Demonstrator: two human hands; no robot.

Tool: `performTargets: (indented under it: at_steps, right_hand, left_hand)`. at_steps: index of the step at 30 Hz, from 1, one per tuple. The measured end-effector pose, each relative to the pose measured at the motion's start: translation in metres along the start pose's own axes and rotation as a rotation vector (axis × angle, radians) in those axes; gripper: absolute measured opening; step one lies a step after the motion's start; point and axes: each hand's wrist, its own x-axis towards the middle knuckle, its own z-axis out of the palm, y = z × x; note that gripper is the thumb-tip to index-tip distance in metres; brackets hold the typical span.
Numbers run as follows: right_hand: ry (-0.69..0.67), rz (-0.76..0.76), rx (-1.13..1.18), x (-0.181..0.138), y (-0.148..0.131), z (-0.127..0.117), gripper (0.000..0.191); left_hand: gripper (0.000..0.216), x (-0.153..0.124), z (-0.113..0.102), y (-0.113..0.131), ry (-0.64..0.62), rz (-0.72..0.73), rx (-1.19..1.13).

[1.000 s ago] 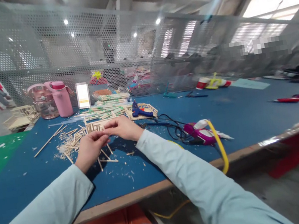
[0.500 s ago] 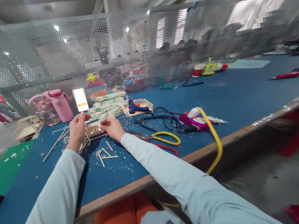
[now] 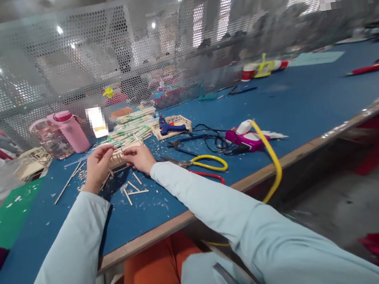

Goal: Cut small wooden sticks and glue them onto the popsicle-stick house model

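Parted since a second ago, my left fingers [image 3: 103, 151] and right fingers [image 3: 131, 155] flank one wooden frame [image 3: 117, 161].
Right pinch it; left, I can't tell. Four sticks [image 3: 128, 197] lie toward the surface's [image 3: 144, 221] front edge.

The left arm [image 3: 64, 258] is slanting up and inward from the lower left, and the right arm [image 3: 236, 211] is running in a longer diagonal from the lower right. Pale blue sleeves [image 3: 88, 210] are covering both down to the wrists [image 3: 92, 187]. The left hand [image 3: 96, 168] is pointing forward, its fingers curving toward the right and its thumb lying close to them; how tightly they are closing is hard to see. The right hand [image 3: 141, 158] is angling to the left, its fingers bending and its tips pinching. The two hands are facing each other, near but not touching.
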Motion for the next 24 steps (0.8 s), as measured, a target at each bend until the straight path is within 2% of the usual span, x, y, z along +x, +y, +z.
performTargets:
  at_steps: [5,18,24]
  right_hand:
    - [-0.002,-0.026,-0.028,-0.0007,-0.0012,-0.0015,0.018]
    - [-0.009,-0.036,0.014,0.0020,0.0021,-0.0007,0.017]
    - [-0.009,0.004,0.040,-0.0007,-0.0013,-0.0004,0.016]
  left_hand:
    - [0.029,0.0023,0.0019,-0.0004,-0.033,-0.050,-0.117]
    - [0.033,0.0014,0.0047,0.0028,-0.039,-0.094,-0.157]
    - [0.033,0.0005,0.0061,0.0045,-0.029,-0.110,-0.188]
